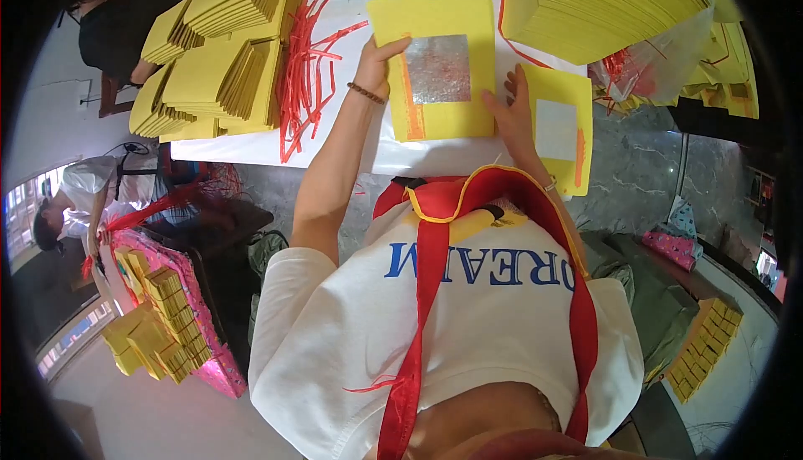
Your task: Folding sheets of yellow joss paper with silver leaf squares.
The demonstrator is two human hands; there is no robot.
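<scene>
A yellow paper sheet (452, 17) with a silver foil square (439, 69) and an orange strip (413, 109) is in front of me over the white table. My left hand (376, 63) grips its left edge, thumb on top and the other fingers hidden beneath. At the sheet's right edge is my right hand (512, 113), with thumb and fingers apart; whether the thumb touches the paper I cannot tell. Under and beside that hand lies a second yellow sheet (552, 84) with a pale square (556, 130) and an orange strip.
Stacks of folded yellow paper (217, 75) stand at the left, beside loose red plastic ties (305, 75). A tall yellow stack (594, 8) rises at the back right, next to a clear plastic bag (661, 54). Other people sit at the far left and lower left.
</scene>
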